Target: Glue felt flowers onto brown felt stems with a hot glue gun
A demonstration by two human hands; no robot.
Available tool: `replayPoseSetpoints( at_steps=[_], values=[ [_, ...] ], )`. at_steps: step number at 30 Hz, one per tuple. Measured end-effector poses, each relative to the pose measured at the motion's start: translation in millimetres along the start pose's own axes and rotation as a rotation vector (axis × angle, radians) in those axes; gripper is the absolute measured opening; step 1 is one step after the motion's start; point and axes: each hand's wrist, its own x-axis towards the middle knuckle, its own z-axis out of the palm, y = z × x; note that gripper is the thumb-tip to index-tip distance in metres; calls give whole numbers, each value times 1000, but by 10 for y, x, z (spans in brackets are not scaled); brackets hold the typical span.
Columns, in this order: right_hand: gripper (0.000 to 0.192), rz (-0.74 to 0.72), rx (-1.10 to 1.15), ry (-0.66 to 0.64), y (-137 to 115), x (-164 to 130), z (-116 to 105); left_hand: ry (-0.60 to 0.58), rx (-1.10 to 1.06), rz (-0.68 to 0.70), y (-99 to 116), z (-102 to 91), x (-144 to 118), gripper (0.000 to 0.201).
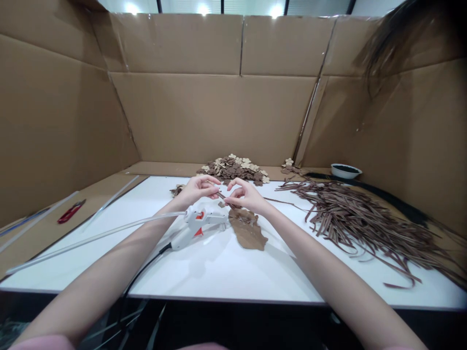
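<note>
My left hand point(197, 189) and my right hand point(245, 194) meet over the middle of the white table point(219, 272), both pinching a thin brown strip point(222, 196) between their fingertips. Just below the hands lies a white hot glue gun point(197, 224) with an orange trigger, a clear glue stick point(91, 238) sticking out of its back towards the left. A brown leaf-shaped piece point(248, 229) lies flat beside the gun's nozzle, under my right hand.
A big heap of brown strips point(357, 218) covers the right side. A pile of small brown and beige flower cut-outs point(233, 169) sits at the back, a white bowl point(346, 170) at the back right. Red cutters point(71, 212) lie left. Cardboard walls surround the table.
</note>
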Motion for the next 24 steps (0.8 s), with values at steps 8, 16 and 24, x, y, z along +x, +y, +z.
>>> replayPoseSetpoints(
  at_steps=[8, 16, 24],
  values=[
    [36, 33, 10, -20, 6, -6, 0, 11, 47, 3, -8, -11, 5, 39],
    [34, 34, -15, -40, 71, 5, -26, 15, 61, 7, -21, 6, 4, 40],
    [31, 47, 6, -38, 65, 6, -15, 29, 45, 20, -16, 2, 2, 38]
  ],
)
